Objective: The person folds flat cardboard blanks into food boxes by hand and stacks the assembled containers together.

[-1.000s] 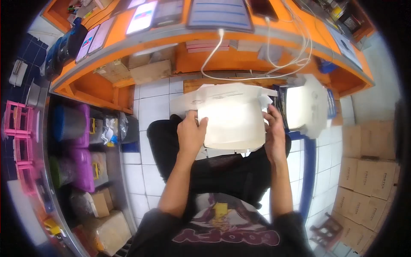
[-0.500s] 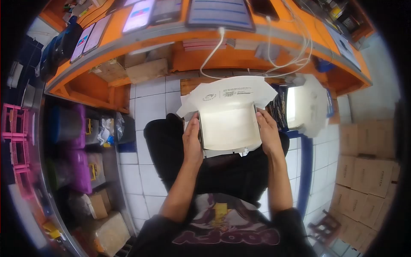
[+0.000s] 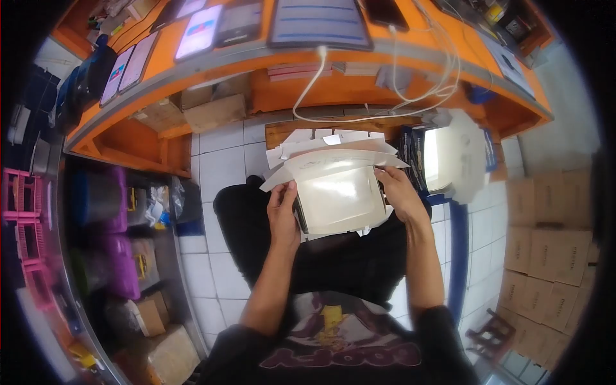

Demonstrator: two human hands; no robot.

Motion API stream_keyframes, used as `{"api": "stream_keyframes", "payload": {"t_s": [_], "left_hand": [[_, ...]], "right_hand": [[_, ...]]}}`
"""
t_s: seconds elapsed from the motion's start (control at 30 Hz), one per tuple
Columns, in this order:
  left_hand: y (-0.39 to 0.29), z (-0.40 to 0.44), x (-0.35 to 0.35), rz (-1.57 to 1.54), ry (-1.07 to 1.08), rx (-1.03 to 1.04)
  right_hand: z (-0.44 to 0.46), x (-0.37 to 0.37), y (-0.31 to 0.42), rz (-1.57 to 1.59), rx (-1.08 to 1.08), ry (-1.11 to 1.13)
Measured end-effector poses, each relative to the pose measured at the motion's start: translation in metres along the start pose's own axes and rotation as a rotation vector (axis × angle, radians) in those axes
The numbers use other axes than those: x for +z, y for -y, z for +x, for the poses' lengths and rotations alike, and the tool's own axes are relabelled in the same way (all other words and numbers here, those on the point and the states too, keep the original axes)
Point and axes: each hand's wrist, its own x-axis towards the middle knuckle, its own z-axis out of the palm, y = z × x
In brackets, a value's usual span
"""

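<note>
An open cardboard box (image 3: 337,205), white inside with dark outer sides, rests over my lap with its lid flap raised at the far side. My left hand (image 3: 283,208) is closed on the left wall, the thumb near the top edge. At the far right corner, my right hand (image 3: 399,191) pinches the side wall where it meets the flap. Beyond the flap lie white unfolded carton sheets (image 3: 308,138). Right of my right hand stand more boxes with dark printed sides (image 3: 416,160) and an open white-lined box (image 3: 439,157).
An orange desk (image 3: 256,61) crosses the front, holding several phones, a tablet (image 3: 319,22) and hanging white cables (image 3: 449,77). Brown cartons (image 3: 545,256) are stacked at the right. Shelves with purple bins (image 3: 122,263) stand at the left, and a dark red stool (image 3: 491,333) is at lower right.
The box's flap has tipped toward me, so its printed face no longer shows and the sheets behind are visible. My right hand has shifted up to the far corner.
</note>
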Motion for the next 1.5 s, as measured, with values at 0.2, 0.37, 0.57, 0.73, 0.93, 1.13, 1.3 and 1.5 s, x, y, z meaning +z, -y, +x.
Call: {"api": "stream_keyframes", "payload": {"t_s": [0.2,0.37,0.57,0.73,0.93,1.13,1.3,1.5], "left_hand": [[0.007,0.005,0.003,0.060,-0.050,0.051],[0.007,0.008,0.011,0.115,-0.147,0.045],[0.007,0.006,0.016,0.112,-0.218,0.104],[0.013,-0.005,-0.007,0.200,-0.199,0.158],[-0.005,-0.047,0.001,0.513,-0.185,0.571],[-0.052,-0.066,0.036,0.967,0.184,0.958],[-0.060,-0.049,0.040,1.017,-0.031,0.695],[-0.039,-0.028,0.005,1.053,-0.014,0.699]], "right_hand": [[0.013,0.001,-0.010,-0.478,-0.159,-0.156],[0.018,0.003,0.001,-0.621,-0.108,-0.243],[0.030,-0.033,-0.056,-0.301,-0.283,-0.721],[0.036,-0.089,-0.079,-0.772,-0.050,-0.798],[0.004,-0.082,-0.089,-0.759,-0.653,-1.113],[-0.063,-0.016,-0.096,-0.759,-1.009,-0.668],[-0.099,0.005,0.005,-1.403,-1.303,-0.357],[-0.062,0.003,-0.009,0.569,-0.466,-0.132]]}}
